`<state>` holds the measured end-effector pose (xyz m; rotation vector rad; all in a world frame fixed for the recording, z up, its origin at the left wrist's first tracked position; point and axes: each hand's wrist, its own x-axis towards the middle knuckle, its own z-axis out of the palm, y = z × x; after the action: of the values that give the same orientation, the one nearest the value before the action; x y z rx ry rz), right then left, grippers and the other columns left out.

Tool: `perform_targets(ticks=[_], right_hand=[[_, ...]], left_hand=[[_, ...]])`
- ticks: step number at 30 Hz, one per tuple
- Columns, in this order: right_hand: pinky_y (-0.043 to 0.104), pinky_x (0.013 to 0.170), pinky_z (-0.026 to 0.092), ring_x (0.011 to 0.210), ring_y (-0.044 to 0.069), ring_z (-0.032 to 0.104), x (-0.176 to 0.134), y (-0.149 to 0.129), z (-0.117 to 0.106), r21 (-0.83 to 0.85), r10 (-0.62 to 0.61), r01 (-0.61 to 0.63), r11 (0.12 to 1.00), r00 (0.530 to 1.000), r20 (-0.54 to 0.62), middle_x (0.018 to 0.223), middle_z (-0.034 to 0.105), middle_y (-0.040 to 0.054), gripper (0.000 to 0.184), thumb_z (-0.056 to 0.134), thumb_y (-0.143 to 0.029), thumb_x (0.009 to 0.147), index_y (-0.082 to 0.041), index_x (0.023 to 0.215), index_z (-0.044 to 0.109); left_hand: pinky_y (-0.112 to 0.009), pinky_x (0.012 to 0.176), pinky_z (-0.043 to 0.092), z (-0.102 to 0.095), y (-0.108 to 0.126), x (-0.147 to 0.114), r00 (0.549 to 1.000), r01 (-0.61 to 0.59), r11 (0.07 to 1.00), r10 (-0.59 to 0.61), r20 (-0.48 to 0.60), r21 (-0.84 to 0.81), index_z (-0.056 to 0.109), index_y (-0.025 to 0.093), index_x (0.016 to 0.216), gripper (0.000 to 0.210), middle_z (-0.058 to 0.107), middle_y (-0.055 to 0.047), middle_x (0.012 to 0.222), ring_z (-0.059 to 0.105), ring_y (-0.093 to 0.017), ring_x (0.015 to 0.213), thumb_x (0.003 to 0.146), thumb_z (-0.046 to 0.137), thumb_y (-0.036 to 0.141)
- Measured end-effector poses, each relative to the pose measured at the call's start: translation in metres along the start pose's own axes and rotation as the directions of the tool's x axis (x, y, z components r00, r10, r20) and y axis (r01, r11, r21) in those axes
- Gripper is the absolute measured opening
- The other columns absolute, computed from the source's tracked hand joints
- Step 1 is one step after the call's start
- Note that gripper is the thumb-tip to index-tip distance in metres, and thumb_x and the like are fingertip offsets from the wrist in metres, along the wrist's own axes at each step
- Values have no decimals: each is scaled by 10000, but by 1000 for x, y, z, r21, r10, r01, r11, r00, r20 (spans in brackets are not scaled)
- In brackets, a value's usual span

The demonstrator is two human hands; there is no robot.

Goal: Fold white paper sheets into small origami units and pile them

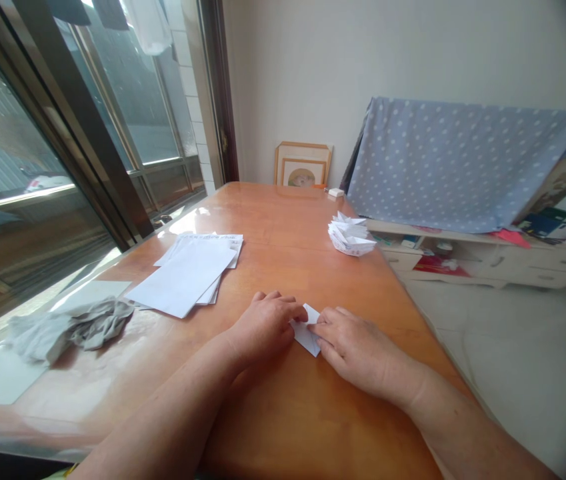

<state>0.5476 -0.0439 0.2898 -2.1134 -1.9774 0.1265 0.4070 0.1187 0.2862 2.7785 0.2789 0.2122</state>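
Note:
A small folded piece of white paper lies on the wooden table between my hands. My left hand has its fingers curled onto the paper's left and upper edge. From the other side, my right hand grips its right edge, with fingertips resting on top. The fingers of both hands partly cover the paper, so its full shape is hidden. Farther up the table near the right edge sits a cluster of folded white paper pieces with pointed tips.
Loose white sheets lie in a pile on the left, some with writing. Nearer me is a crumpled grey cloth. A small white object stands at the table's far end. A polka-dot cloth hangs above a white cabinet.

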Motion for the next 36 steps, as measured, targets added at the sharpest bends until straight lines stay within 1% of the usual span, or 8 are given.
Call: perform_targets(ticks=[5, 12, 21, 24, 26, 28, 31, 36], right_hand=[[315, 750, 402, 871, 205, 539, -4, 1, -2, -50, 14, -14, 999, 1000, 8, 916, 614, 61, 235, 474, -230, 981, -240, 985, 709], [339, 721, 371, 824, 211, 524, -10, 3, -8, -154, 68, -68, 986, 998, -2, 850, 596, 69, 267, 469, -210, 970, -223, 828, 695], [328, 714, 371, 792, 205, 553, -14, 16, -21, -138, 188, -184, 973, 982, 21, 765, 598, 63, 343, 455, -219, 960, -217, 699, 678], [306, 677, 362, 741, 183, 548, -9, 19, -21, -127, 247, -247, 961, 969, -11, 727, 585, 58, 374, 445, -199, 950, -196, 621, 623], [291, 662, 361, 740, 174, 551, -4, 20, -17, -68, 270, -274, 959, 961, -59, 741, 587, 51, 343, 455, -218, 952, -195, 656, 625], [279, 680, 370, 780, 173, 564, 1, 21, -10, 11, 241, -241, 970, 966, -92, 799, 607, 42, 260, 482, -247, 954, -205, 773, 664], [269, 702, 378, 797, 165, 577, 6, 23, 1, 89, 179, -174, 981, 983, -50, 865, 615, 34, 194, 520, -278, 952, -226, 889, 695], [267, 684, 372, 754, 154, 573, 5, 24, 7, 108, 167, -166, 980, 986, 2, 838, 584, 34, 297, 489, -326, 979, -225, 793, 697]], left_hand=[[-349, 827, 358, 1, -1, -2, 1000, -31, 999, 31, -1, 30, 744, 326, 993, 403, 689, 1, 955, 555, -205, 894, 778, 524, 65], [-351, 793, 341, 0, 1, -3, 999, -43, 997, 44, -7, 59, 744, 310, 937, 354, 686, 1, 939, 545, -204, 871, 772, 536, 75], [-343, 773, 341, -2, 4, -2, 999, -41, 996, 41, 1, 73, 732, 288, 912, 361, 675, 0, 907, 541, -198, 855, 745, 516, 52], [-337, 773, 345, -1, 4, -2, 999, -43, 997, 43, 0, 68, 730, 281, 918, 359, 675, -3, 913, 542, -196, 854, 745, 517, 49], [-334, 771, 347, -1, 4, -2, 999, -43, 997, 43, -7, 67, 729, 280, 928, 358, 674, -3, 922, 542, -194, 851, 753, 514, 53], [-332, 767, 350, 1, 4, -1, 999, -43, 996, 44, -14, 72, 726, 285, 956, 370, 670, -4, 931, 543, -193, 849, 762, 508, 59], [-334, 770, 356, 3, 4, -1, 999, -49, 994, 51, -12, 99, 724, 296, 1020, 412, 654, -20, 937, 546, -199, 853, 763, 503, 63], [-352, 794, 375, 5, 4, 0, 998, -53, 988, 56, -18, 144, 733, 302, 1053, 409, 626, -54, 994, 546, -216, 877, 782, 509, 93]])
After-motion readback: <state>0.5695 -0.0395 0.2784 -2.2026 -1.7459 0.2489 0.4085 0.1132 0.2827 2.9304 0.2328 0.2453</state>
